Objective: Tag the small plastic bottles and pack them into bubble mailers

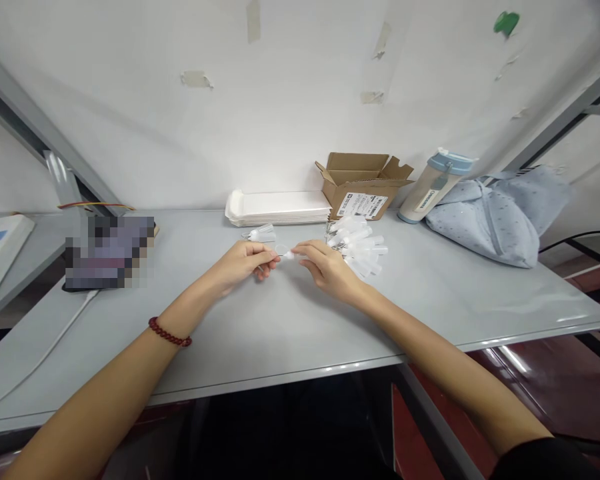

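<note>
- Two bare hands meet low over the grey tabletop (pixel 280 333): the left hand (pixel 245 263) pinches a thin dark needle-like tip (pixel 280 256) between thumb and forefinger, its other fingers loosely curled.
- The right hand (pixel 333 270) is closed around a small whitish plastic bottle (pixel 290 255), only its end showing; how far the grip wraps it cannot be told.
- That bottle sits between the hands, its visible end pointing left toward the tip; whether the two parts are joined is too small to tell.
- A faint clear loop (pixel 281 249) shows just above the pinch; best kept out from under the fingers.
- For a clean result, tip and bottle would do best in one straight line, the right hand steadying and the left making small, light turns; squeezing soft plastic could skew it, and bending the thin tip seems the chief risk.
- Keeping fingers off the sharp-looking point would be wise.
- A pile of translucent needle-tip bottles (pixel 363 250) lies just beyond the right hand, near the cardboard box (pixel 365 193); a smaller translucent group (pixel 263 233) lies beyond the left, in front of the stacked white trays (pixel 285 208).
</note>
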The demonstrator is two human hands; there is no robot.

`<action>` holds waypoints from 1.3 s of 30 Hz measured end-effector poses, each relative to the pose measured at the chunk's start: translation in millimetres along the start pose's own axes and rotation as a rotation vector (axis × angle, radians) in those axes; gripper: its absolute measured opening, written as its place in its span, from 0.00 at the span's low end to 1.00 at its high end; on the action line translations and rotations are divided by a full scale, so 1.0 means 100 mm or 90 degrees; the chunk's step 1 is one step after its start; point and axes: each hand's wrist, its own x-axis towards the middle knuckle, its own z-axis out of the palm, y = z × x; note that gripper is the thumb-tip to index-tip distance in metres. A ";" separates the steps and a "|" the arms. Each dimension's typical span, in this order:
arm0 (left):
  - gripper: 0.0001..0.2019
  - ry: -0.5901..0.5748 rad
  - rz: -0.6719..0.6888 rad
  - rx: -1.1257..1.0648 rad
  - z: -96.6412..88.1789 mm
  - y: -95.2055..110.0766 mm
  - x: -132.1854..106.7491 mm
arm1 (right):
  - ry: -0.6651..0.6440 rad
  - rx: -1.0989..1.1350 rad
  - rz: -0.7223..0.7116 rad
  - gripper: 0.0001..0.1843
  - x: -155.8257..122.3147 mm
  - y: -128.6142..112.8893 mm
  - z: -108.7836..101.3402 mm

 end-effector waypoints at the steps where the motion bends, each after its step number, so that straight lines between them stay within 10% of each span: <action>1: 0.10 -0.002 0.001 0.006 0.01 -0.01 0.00 | -0.002 -0.004 -0.004 0.14 0.00 0.00 0.00; 39: 0.15 -0.001 0.000 0.005 -0.07 0.00 0.02 | 0.009 0.027 -0.005 0.14 0.01 -0.05 0.00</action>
